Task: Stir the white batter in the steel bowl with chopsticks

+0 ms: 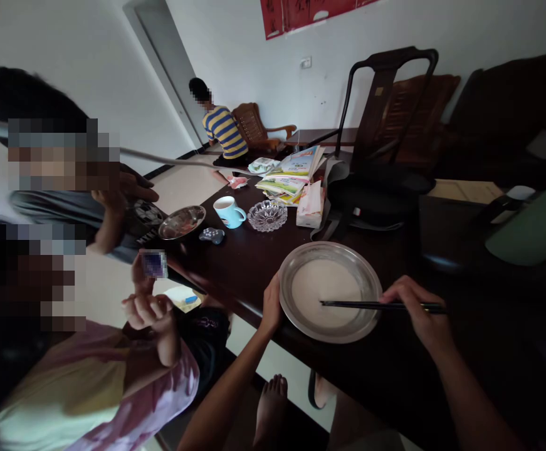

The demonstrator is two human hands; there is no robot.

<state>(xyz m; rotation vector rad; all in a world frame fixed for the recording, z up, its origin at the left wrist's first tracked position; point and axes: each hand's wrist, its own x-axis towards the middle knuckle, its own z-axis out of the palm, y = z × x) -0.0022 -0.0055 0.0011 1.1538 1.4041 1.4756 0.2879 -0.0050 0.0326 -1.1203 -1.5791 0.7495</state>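
A wide metal bowl [288, 275] stands on the dark table near its front edge, with a pale, milky mixture [317, 282] inside. My left hand [271, 302] is closed on the bowl's left rim, fingers along its outer side. In my right hand [416, 310], at the bowl's right, is a pair of dark chopsticks [352, 305], gripped with the fingers closed. Their tips reach into the mixture near the middle of the bowl. The left thumb and fingertips are partly hidden by the rim.
On the dark table [235, 269] stand a light blue mug [228, 213], a glass ashtray [267, 216], a game controller [212, 235], another metal bowl [182, 223], books [296, 168], a tissue pack [310, 205] and a black bag [371, 197]. Two people sit close at left; another sits farther back.
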